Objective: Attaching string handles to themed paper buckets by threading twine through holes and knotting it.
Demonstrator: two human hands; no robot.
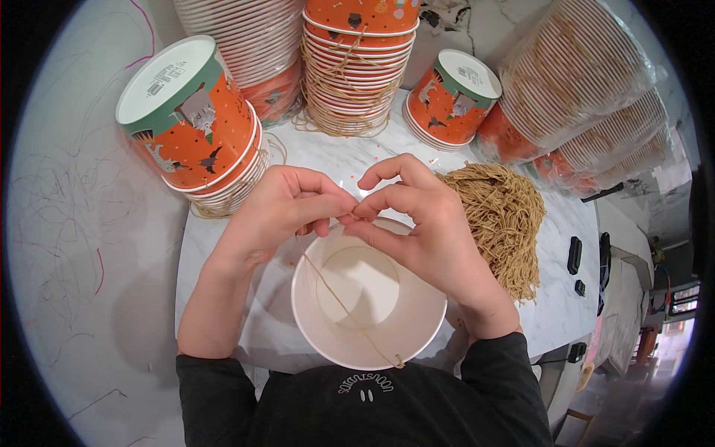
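Observation:
A white paper bucket [421, 309] stands open side up at the table's near edge, close to my body. Thin tan twine [333, 292] runs across its mouth, knotted at the near rim. Over the far rim, my left hand [294, 205] pinches the twine between thumb and fingers. Facing it, my right hand [412, 212] also pinches the twine, its thumb and a finger closed and another finger raised. The fingertips of both hands meet, hiding part of the twine and the far rim.
A heap of cut tan twine [503, 223] lies right of my right hand. Upside-down orange buckets [197, 127] are stacked at left, another stack [357, 82] with twine loops at the back. A shorter stack [447, 104] and plastic-wrapped buckets [570, 74] stand farther right.

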